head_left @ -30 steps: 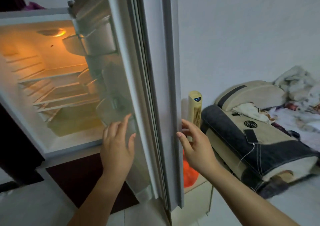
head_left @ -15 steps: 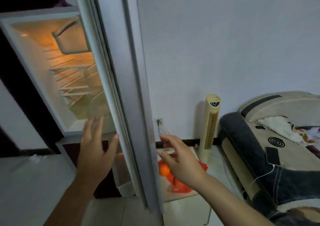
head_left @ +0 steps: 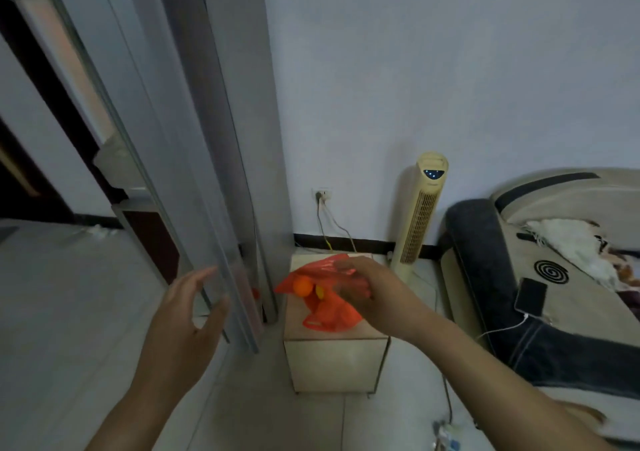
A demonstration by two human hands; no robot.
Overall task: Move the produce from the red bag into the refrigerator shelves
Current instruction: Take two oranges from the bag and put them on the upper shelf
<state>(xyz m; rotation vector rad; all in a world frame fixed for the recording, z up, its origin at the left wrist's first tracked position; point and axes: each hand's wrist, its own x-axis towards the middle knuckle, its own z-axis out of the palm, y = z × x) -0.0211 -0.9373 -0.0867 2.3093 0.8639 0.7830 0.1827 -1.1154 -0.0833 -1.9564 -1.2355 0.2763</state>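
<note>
The left hand (head_left: 187, 315) is held up with its fingers (head_left: 195, 282) spread and relaxed, holding nothing. Just beyond those fingertips stands the open refrigerator door (head_left: 207, 139), seen edge-on. I cannot tell whether the fingertips touch it. Above and to the left of them, past the door, a warm-lit sliver of the refrigerator interior (head_left: 69, 52) shows, and its shelves are hidden.

The right hand (head_left: 370, 294) reaches over the red bag (head_left: 332, 319), its fingers (head_left: 349, 272) at the bag's upper edge. They are blurred, so I cannot tell whether they pinch the plastic or only touch it.

The bag lies crumpled on top of a small cream cabinet (head_left: 336, 364), directly under and left of the right fingers, with its mouth gaping toward the door. Inside the mouth, just left of the fingertips, sits 1 round orange fruit (head_left: 302, 286), with 1 yellow piece (head_left: 319, 291) touching it on the side nearer the fingers. Anything deeper in the bag is hidden.

Beyond the right fingers a tower fan (head_left: 420, 211) stands against the wall, with a wall socket (head_left: 323, 194) left of it. To the right of the fingers, well apart, a phone (head_left: 530, 294) lies on a dark and beige sofa (head_left: 485, 277).
</note>
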